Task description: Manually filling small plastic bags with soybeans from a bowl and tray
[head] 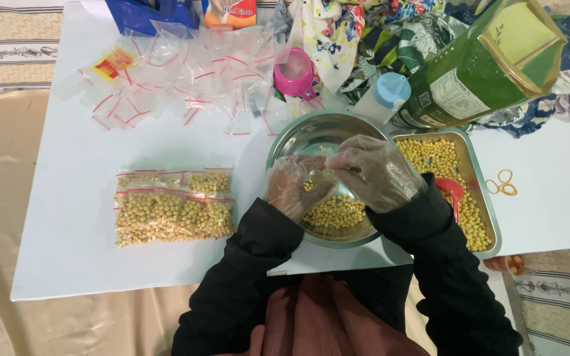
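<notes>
Small clear plastic zip bag (324, 173), partly filled with yellow beans, held directly above the round stainless-steel bowl (298, 135) by both hands in thin transparent gloves. The left hand (293, 186) has its grip closed on the bag's near-left edge; the right hand (379, 173) pinches the bag's top edge, fingers closed on it. A heap of loose yellow beans (335, 212) lies in the near part of the bowl.

Risk, as a judgement: the glove film looks slippery, so the bag may slide from the pinch and empty itself; a tilt toward the bowl's near rim could send beans onto the desk.

Right of the bowl, touching it: a rectangular steel tray (486, 211) of beans with a red plastic scoop (451, 191). Beyond the tray: a tall green paper package (489, 62). Left of the bowl: a row of filled bean bags (173, 207). Beyond and left of the bowl: a scatter of empty red-striped zip bags (179, 76). Far right: yellow rubber bands (504, 183).

Surface: a white desk (67, 217), low, standing over a tan floor mat (8, 198) and patterned rugs; flowered cloth is piled at the desk's far edge.
</notes>
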